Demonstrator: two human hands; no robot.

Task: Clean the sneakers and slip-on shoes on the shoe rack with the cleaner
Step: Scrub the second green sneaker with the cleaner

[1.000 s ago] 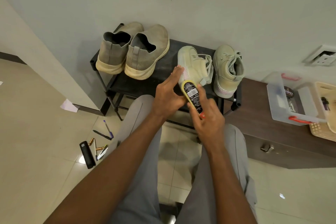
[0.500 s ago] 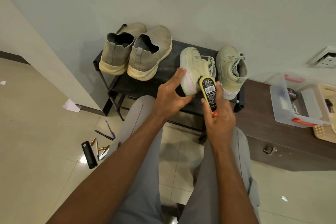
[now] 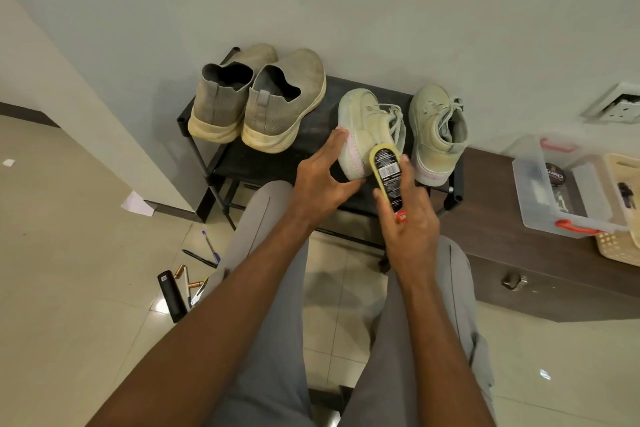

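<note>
Cleaner (image 3: 388,180) slid left (hides sneaker (image 3: 367,128) heel)

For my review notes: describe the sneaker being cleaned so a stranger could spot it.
On the black shoe rack against the wall, it is the third shoe from the left. This pale sneaker lies tilted, steadied by the left hand, cleaner against it; its mate stands untouched.

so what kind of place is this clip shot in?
Most likely a home entryway or hallway. A low black shoe rack stands against a plain wall with slip-on shoes and sneakers on it, the floor is glossy tile, and a wooden drawer cabinet sits beside the rack.
</note>
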